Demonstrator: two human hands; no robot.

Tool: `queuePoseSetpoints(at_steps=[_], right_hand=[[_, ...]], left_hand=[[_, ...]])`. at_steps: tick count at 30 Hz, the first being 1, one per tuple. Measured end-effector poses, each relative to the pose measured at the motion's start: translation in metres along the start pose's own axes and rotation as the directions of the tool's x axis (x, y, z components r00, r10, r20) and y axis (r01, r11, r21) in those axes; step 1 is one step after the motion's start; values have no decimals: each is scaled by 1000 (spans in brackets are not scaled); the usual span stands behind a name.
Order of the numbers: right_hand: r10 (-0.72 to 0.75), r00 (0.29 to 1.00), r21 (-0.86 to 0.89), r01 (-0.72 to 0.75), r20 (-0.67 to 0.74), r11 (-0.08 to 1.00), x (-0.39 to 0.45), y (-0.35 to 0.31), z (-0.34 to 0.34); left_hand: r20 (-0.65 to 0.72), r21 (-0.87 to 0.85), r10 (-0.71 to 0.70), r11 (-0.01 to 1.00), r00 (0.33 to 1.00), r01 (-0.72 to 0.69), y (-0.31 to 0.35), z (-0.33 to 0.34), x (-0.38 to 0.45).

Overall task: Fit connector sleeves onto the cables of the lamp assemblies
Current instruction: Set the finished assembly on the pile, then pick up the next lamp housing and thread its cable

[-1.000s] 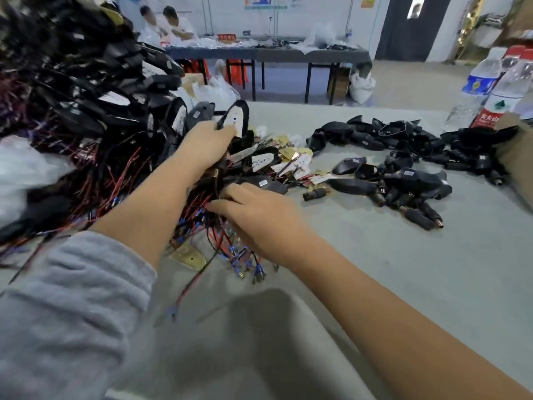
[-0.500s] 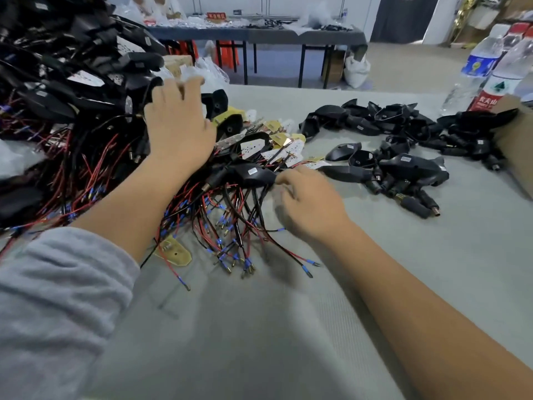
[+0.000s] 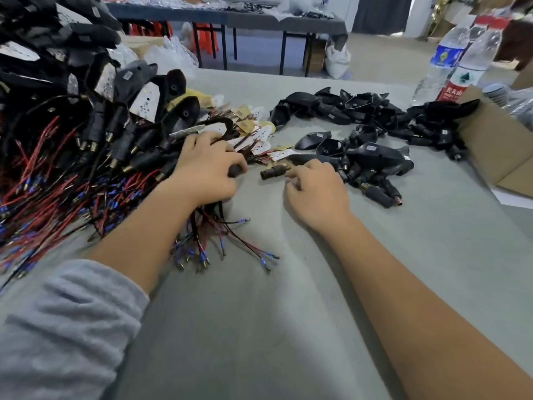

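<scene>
both hands (image 3: 206,171) curled — knuckles up

A grey cloth-covered table (image 3: 259,327) fills the foreground. Beyond its far edge lies a pale beige floor (image 3: 383,59). A long dark-topped work table on thin black metal legs (image 3: 288,23) stands across the room, its top cluttered with small items too blurred to name. A white sack (image 3: 337,60) leans by its right leg, orange-red stools (image 3: 206,33) beneath it. A dark curtain or doorway (image 3: 380,13) sits behind.
</scene>
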State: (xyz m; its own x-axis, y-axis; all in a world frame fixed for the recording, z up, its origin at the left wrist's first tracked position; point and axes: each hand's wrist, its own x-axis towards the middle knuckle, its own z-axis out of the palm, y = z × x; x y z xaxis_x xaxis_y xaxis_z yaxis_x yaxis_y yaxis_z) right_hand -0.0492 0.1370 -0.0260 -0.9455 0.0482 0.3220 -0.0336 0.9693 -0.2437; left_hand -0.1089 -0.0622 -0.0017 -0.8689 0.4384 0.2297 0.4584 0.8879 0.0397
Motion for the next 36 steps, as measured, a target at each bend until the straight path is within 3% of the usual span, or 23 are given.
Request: queuePoseSetpoints(at_steps=[3,7,12,17,21,30,36], right_hand=[[-61,996,26,63,-69,998,10,-7,4],[-168,984,22,170,-58,985,32,-32,11],[-282,957,44,280,66,959,56,-59,24],[-312,927,80,301,210,950,90,-73,32],[-347,884,42,353,313,935,101,-86,41],[-389,896,69,383,215,921,84,-57,28],[-287,926,-10,299,245,954,76,-20,13]], left_hand=[[-137,-31,66,997,988,-71,-31,-5,-3],[-250,6,53,999,967,-53,-51,-4,-1],[-415,-32,-100,995,904,95,-66,-3,16],[-572,142,-81,970,816,196,-86,4,25],[-590,249,-50,938,806,240,-94,10,29],[-587,237,-90,931,805,277,-93,12,26],[-515,217,-149,930,844,297,-86,9,26]])
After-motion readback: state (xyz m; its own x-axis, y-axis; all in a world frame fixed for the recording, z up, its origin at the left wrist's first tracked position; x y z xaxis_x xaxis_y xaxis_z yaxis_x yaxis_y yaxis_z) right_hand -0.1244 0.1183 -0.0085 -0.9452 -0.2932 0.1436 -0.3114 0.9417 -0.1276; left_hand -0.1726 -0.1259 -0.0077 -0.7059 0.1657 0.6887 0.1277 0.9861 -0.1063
